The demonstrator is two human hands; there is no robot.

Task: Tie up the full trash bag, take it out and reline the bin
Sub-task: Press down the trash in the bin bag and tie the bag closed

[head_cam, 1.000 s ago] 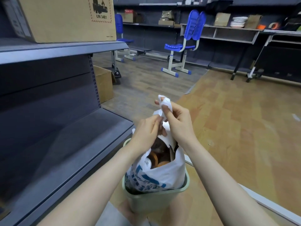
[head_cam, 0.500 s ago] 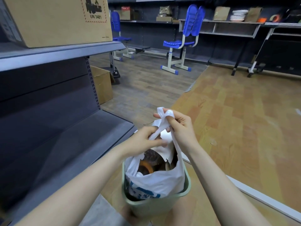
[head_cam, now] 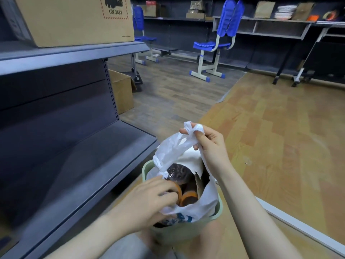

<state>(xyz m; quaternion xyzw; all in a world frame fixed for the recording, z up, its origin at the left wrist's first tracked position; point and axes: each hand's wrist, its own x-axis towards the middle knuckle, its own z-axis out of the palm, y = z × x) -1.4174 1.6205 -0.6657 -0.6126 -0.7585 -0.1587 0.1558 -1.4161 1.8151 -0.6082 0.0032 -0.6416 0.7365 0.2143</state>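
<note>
A white trash bag (head_cam: 202, 203) with blue print sits in a pale green bin (head_cam: 186, 229) on the floor between my knees. It is full: orange-rimmed cups, a dark plastic lid and cardboard show in its open mouth. My right hand (head_cam: 210, 144) holds one twisted bag handle (head_cam: 192, 128) up above the bin, pinched between thumb and fingers. My left hand (head_cam: 149, 200) is low at the bag's near-left rim, its fingers curled over the opening. It is blurred, so I cannot tell whether it grips the plastic.
A grey metal shelf unit (head_cam: 84, 165) stands close on the left, with a cardboard box (head_cam: 74, 19) on its upper shelf. Another box (head_cam: 121, 90) sits on the floor behind it. Blue chairs (head_cam: 216, 43) and desks line the back. A white strip (head_cam: 298, 227) crosses the floor at right.
My left hand let go of the raised handle and dropped to the bag's near-left rim. The bag mouth has spread open. My right hand still holds its handle up.
</note>
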